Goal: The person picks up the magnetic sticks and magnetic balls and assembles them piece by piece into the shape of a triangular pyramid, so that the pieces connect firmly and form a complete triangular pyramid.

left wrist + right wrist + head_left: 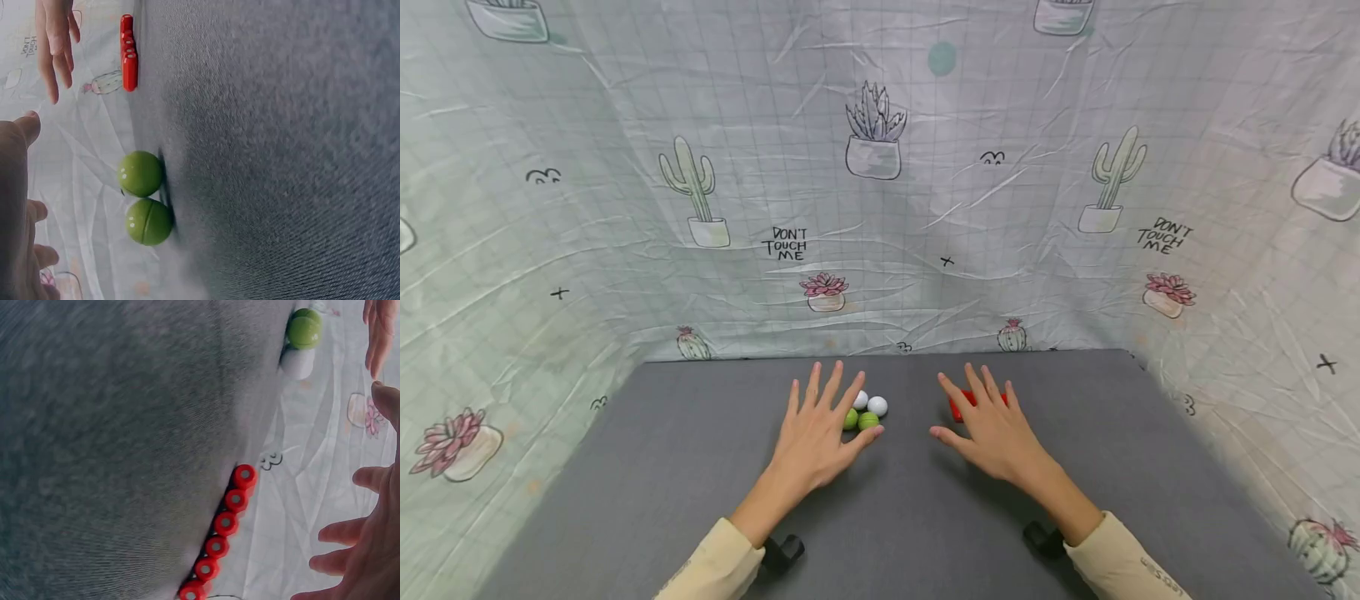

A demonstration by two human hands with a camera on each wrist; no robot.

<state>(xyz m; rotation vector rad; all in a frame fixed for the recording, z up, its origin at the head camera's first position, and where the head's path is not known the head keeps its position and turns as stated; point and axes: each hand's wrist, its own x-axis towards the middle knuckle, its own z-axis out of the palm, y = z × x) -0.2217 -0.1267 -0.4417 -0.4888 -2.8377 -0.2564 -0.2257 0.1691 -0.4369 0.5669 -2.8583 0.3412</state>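
Note:
My left hand (816, 437) is held above the grey table with its fingers spread and grips nothing. Close by its thumb lie two green balls (868, 421) and two white balls (877, 406), partly covered by the hand in the head view. The left wrist view shows both green balls (149, 222) side by side on the cloth. My right hand (1000, 437), fingers likewise spread, hovers over a red object (958, 407) and mostly hides it. In the right wrist view this is a row of several red pieces (225, 523) with round grey centres, apart from the fingers.
A dark grey cloth (902, 517) covers the table. Behind it and along both sides hangs a pale, wrinkled sheet (917, 208) printed with cacti and potted plants. A black device (784, 552) sits beneath the left wrist, and another black device (1043, 540) beneath the right.

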